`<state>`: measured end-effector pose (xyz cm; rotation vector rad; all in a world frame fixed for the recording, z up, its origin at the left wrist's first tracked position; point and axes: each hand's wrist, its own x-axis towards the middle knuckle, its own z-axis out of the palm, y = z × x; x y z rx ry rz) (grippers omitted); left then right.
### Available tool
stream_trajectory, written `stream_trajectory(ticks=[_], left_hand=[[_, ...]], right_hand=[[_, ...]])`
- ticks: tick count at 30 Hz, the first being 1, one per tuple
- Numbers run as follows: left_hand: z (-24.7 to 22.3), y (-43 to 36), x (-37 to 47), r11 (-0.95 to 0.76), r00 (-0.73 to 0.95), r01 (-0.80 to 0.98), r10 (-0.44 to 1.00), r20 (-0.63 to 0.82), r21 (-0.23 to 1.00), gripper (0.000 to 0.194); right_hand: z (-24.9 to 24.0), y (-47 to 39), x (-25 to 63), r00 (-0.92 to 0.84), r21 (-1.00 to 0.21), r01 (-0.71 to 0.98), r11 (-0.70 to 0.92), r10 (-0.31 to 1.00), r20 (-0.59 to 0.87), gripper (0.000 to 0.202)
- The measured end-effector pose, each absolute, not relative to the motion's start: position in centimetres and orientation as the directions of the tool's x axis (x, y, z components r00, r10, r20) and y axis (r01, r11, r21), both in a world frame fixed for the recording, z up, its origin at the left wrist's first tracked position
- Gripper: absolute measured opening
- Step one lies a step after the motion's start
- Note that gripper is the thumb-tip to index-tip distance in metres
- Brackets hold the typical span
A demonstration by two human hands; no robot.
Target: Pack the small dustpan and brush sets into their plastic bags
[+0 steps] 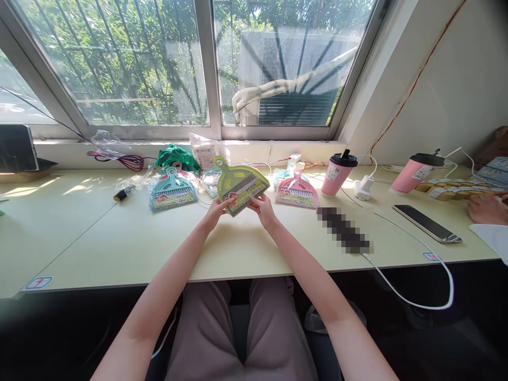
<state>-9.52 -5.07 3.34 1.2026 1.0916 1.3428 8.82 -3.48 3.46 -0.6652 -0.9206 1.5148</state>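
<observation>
A yellow-green mini dustpan and brush set (246,185) is held up above the table, tilted, with its handle pointing up and to the left. My left hand (216,212) grips its lower left edge, and my right hand (263,209) is closed on its lower right edge. A printed label covers the front of the brush. To the left rests a light blue dustpan set (173,189), with a pink rim showing behind it. A pink dustpan set (297,190) lies to the right, over a bluish one. Behind the held set, another wrapped one (211,181) is partly hidden.
Toward the window lie a green plastic bag (178,157) and bundled cables (119,159). Pink cups (337,177), a white charger (363,188), a phone (427,223) and a pixelated item (344,230) are on the right. Another person's hand (487,208) rests at the far right.
</observation>
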Motion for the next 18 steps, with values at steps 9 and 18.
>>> stream_trajectory(ticks=[9,18], left_hand=[[3.86,-5.78,-9.23,-0.120,0.002,-0.059,0.993,0.121,0.991,0.068],[3.42,-5.44,-9.27,-0.125,0.001,-0.047,0.992,0.125,0.991,0.069]], right_hand=[[3.63,-3.28,8.90,-0.125,-0.866,-0.496,-0.062,0.992,0.001,0.017],[3.05,-2.97,8.93,-0.118,-0.874,-0.482,-0.054,0.993,0.004,0.020]])
